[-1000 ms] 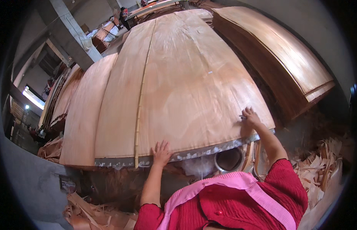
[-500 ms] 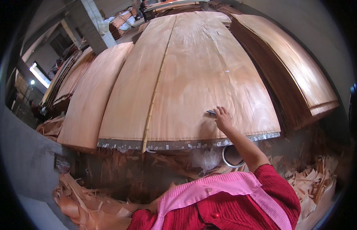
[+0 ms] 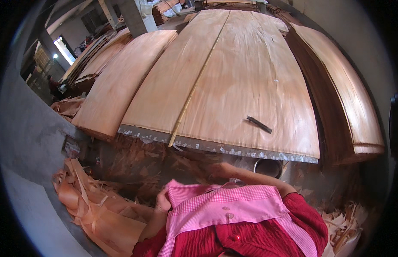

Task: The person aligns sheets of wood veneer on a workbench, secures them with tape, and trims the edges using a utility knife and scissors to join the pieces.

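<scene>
Step in hand, as I judge it: adjusting my pink apron (image 3: 227, 204), whose upper left edge my left hand (image 3: 163, 200) appears to pinch, while my right hand (image 3: 217, 169) is held in front of it, too blurred to tell whether the fingers are closed. Dark narrow tool (image 3: 259, 124) lies on the wide wood sheet (image 3: 246, 81), right of the bamboo strip (image 3: 194, 89), touched by neither hand. Taking it up would call for a free hand and a forward reach over the sheet's near edge.
</scene>
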`<state>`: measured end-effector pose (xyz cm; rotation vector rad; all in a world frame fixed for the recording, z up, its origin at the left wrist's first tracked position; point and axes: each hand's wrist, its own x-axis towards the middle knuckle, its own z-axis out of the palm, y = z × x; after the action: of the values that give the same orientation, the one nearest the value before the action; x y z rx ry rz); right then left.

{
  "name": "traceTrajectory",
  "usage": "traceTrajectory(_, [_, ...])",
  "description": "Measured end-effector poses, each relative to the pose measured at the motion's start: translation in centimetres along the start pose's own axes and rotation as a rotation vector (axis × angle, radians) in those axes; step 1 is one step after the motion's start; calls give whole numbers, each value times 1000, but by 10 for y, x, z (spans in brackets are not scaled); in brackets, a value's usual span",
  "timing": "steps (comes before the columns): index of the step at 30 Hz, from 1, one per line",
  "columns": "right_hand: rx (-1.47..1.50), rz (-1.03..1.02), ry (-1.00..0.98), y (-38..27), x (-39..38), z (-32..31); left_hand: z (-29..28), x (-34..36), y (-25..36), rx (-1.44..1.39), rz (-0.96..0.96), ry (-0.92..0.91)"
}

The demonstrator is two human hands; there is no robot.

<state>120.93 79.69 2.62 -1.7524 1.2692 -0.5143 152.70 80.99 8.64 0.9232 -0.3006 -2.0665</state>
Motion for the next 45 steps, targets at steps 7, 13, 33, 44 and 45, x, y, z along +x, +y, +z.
traceTrajectory(7, [617,-145,-526,-66,42,40,110,52,4,1143,452,-597])
traceTrajectory(13, [141,-544,-245,-43,79,67,2,107,-12,804,121,-329])
traceTrajectory(33, [336,366,288,-22,19,-1,-4,254,37,640,239,250])
traceTrajectory(44, [417,-140,394,-96,74,-60,116,134,67,1007,275,-537])
traceTrajectory(45, [468,-97,400,-101,85,-61,120,141,74,1033,303,-599])
